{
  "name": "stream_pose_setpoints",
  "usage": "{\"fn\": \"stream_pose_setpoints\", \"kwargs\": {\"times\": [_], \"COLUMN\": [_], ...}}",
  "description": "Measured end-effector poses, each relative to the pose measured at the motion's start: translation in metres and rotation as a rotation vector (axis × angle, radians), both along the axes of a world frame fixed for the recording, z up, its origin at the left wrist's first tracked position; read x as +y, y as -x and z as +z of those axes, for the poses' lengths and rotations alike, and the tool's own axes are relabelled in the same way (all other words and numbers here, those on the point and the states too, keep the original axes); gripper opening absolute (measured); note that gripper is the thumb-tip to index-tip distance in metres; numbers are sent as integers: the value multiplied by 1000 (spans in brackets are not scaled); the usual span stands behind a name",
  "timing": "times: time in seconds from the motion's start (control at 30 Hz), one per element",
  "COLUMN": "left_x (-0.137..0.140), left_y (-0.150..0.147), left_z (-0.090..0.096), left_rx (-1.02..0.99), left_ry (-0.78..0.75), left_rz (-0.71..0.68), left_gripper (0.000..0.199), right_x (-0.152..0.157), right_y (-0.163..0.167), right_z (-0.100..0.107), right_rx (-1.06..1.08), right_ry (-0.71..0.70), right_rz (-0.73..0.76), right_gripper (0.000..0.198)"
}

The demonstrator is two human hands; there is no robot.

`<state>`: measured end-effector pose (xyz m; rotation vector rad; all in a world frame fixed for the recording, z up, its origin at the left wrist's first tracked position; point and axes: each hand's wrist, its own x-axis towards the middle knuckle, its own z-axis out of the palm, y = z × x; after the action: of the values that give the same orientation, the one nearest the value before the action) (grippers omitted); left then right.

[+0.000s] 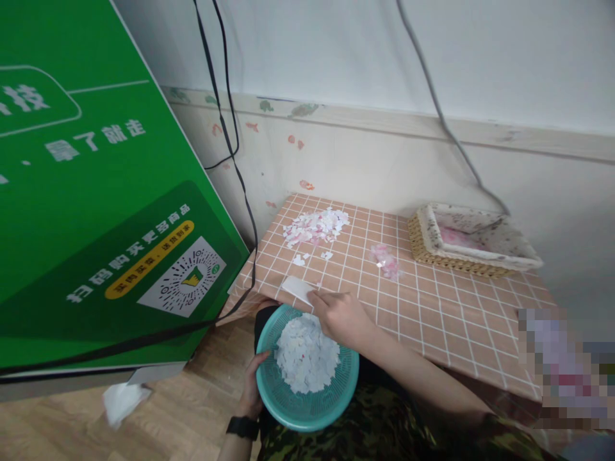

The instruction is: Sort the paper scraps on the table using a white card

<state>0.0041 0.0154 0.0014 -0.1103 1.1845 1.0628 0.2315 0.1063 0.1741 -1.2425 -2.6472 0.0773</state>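
Observation:
My left hand (252, 384) grips the rim of a round green plastic basket (310, 419) at its left side, just off the table's front edge. Torn white paper scraps (307, 355) fill the middle of the basket. My right hand (343, 320) reaches over the basket's upper right, fingers closed on a flat white card (296, 289) at the table edge. Beyond the card, a heap of white and pinkish paper scraps (317, 225) lies on the checked tablecloth (355, 294), with a few loose pieces near it.
A small pile of pink, shiny scraps (385, 261) lies right of the heap. Farther right stands a lined wicker basket (461, 262) with pink contents. A green cabinet (96, 211) rises on the left, with black cables (240, 179) hanging beside it. A grey cable (442, 115) reaches the wicker basket.

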Motion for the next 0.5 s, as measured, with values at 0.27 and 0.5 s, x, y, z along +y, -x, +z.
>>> {"fn": "stream_pose_setpoints", "kwargs": {"times": [0.27,0.5], "left_x": [0,2], "left_y": [1,-3], "left_z": [-6,10], "left_rx": [2,20], "left_ry": [-17,-26], "left_rz": [14,-3], "left_gripper": [16,15], "right_x": [0,11], "right_y": [-50,-112], "right_z": [-5,0], "right_rx": [-49,9], "right_ry": [-33,-98], "right_rz": [-360,-705], "right_gripper": [41,29]}}
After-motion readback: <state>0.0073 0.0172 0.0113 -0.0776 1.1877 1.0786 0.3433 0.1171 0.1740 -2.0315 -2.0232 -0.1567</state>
